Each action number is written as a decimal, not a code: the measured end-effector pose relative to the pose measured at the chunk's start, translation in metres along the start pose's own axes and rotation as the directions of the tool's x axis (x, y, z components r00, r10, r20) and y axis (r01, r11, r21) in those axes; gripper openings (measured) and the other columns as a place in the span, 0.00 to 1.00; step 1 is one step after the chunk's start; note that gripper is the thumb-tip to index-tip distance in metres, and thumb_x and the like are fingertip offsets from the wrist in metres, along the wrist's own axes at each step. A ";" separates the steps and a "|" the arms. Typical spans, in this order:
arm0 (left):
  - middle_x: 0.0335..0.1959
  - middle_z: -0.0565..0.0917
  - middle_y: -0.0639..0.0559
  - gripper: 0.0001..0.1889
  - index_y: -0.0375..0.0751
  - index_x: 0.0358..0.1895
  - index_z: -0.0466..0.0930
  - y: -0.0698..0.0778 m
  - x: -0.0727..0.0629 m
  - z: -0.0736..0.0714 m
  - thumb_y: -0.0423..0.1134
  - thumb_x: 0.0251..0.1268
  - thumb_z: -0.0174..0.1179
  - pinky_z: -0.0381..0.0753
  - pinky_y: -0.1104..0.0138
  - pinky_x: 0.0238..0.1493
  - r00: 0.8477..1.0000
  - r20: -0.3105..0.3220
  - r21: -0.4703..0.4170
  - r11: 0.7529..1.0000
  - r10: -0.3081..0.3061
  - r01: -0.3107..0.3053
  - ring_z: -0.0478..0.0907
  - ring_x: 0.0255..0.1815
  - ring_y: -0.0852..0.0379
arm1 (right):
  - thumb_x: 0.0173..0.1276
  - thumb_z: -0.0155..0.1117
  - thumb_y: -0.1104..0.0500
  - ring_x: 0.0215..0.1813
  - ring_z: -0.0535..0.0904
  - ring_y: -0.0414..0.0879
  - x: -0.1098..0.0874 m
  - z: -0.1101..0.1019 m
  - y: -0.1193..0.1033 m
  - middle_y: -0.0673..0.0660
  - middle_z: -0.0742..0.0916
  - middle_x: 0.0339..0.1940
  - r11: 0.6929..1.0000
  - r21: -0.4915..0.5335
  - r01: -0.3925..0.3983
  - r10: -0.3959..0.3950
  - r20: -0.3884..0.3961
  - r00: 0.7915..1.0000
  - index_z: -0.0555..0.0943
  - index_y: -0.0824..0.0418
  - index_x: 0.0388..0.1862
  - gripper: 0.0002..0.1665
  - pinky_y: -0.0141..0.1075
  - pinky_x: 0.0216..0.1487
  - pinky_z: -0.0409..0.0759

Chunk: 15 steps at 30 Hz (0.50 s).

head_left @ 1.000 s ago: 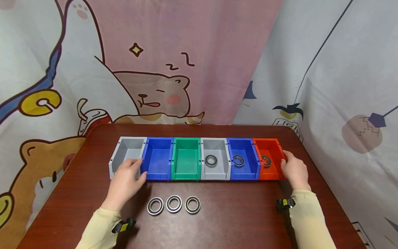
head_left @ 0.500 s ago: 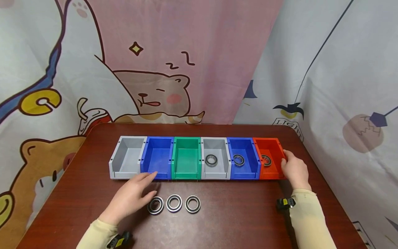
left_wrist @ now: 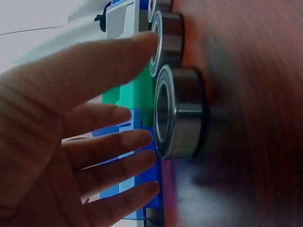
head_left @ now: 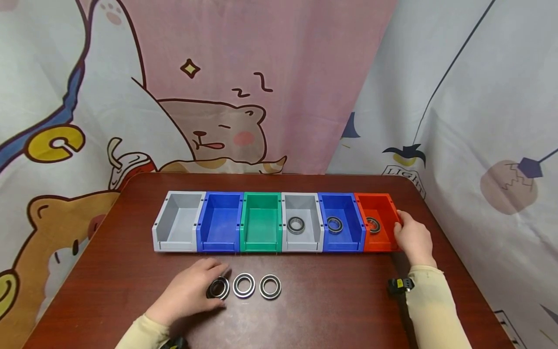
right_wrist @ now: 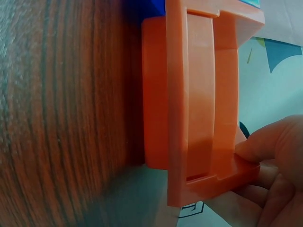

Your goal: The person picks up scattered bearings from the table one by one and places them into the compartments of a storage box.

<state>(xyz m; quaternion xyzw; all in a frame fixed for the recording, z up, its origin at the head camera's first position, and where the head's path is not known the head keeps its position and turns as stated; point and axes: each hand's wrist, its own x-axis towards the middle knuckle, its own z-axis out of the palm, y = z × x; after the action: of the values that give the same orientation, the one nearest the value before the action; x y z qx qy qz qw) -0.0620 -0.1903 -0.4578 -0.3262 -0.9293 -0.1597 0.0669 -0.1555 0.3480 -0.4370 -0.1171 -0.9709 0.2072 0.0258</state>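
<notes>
My left hand [head_left: 189,293] hovers around the leftmost ball bearing [head_left: 218,288], its thumb on the near side and fingers on the far side. The left wrist view has the fingers spread and apart from that bearing [left_wrist: 180,113]. To its right, a middle bearing [head_left: 236,287] and a right bearing [head_left: 262,288] lie flat on the table. My right hand [head_left: 414,238] pinches the right wall of the red bin [head_left: 385,208]; in the right wrist view the thumb lies inside the wall and the other fingers outside. Another bearing [head_left: 377,226] lies in this bin.
Left of the red bin stand joined bins: blue [head_left: 344,203] and grey [head_left: 305,203], each with a bearing, then green [head_left: 263,218], blue [head_left: 222,218] and grey [head_left: 180,223]. A patterned curtain [head_left: 314,87] hangs behind the brown table [head_left: 331,300].
My left hand has left the leftmost grey bin and come down toward the near side, to the leftmost bearing. The right hand stays on the red bin.
</notes>
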 end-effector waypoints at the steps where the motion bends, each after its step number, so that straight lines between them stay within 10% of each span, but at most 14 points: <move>1: 0.50 0.81 0.46 0.39 0.37 0.56 0.82 0.001 0.000 0.000 0.52 0.34 0.80 0.80 0.55 0.48 1.000 0.006 0.003 1.000 -0.005 0.005 0.78 0.50 0.48 | 0.75 0.51 0.60 0.39 0.75 0.66 0.000 0.000 0.000 0.80 0.76 0.56 1.000 -0.001 0.002 -0.002 -0.002 1.000 0.62 0.73 0.72 0.31 0.61 0.45 0.76; 15: 0.35 0.75 0.57 0.23 0.44 0.38 0.82 0.006 0.002 0.010 0.40 0.32 0.78 0.78 0.60 0.37 1.000 0.023 0.013 1.000 -0.003 0.003 0.75 0.38 0.54 | 0.75 0.51 0.60 0.37 0.75 0.64 -0.002 0.001 0.000 0.79 0.77 0.56 1.000 0.000 0.005 -0.005 -0.008 1.000 0.63 0.73 0.72 0.30 0.59 0.42 0.76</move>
<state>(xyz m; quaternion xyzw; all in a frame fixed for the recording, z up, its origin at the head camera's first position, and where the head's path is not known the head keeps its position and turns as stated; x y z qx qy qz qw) -0.0601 -0.1811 -0.4656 -0.3262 -0.9315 -0.1498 0.0582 -0.1542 0.3469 -0.4383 -0.1154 -0.9711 0.2066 0.0305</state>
